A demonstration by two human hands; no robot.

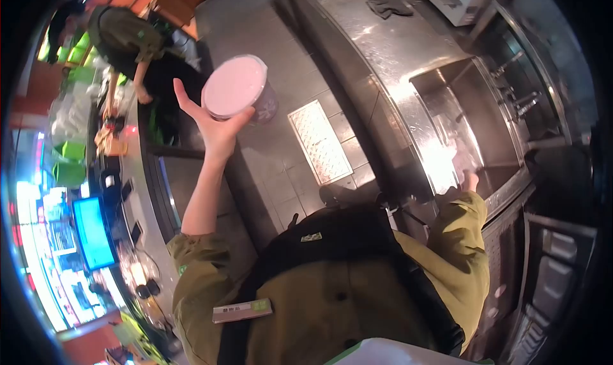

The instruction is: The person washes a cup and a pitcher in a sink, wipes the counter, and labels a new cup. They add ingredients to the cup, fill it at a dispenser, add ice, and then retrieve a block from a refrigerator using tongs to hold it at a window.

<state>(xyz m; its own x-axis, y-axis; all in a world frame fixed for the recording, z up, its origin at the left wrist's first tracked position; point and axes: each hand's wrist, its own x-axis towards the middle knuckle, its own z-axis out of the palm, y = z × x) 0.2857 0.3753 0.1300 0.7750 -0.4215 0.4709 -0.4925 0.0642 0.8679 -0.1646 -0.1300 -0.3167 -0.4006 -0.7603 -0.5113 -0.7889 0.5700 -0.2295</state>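
My left hand [220,132] holds a wide cup [267,106] up over the floor, its flat pale pink top tilted toward me. The cup's side looks purplish with a white print. My thumb lies along the near rim, one finger sticks out to the left, and the other fingers are hidden behind the cup. On the right, my right hand [470,182] reaches over the near end of a metal sink [491,116]. Only a small part of that hand shows past the sleeve, beside bright glare, and its fingers cannot be made out.
A faucet [527,103] stands at the sink's far side. A dark cloth [389,7] lies on the steel counter [357,26]. A co-worker [128,39] stands at the left counter, near a lit blue screen [94,232]. A metal plate [320,141] is set in the tiled floor.
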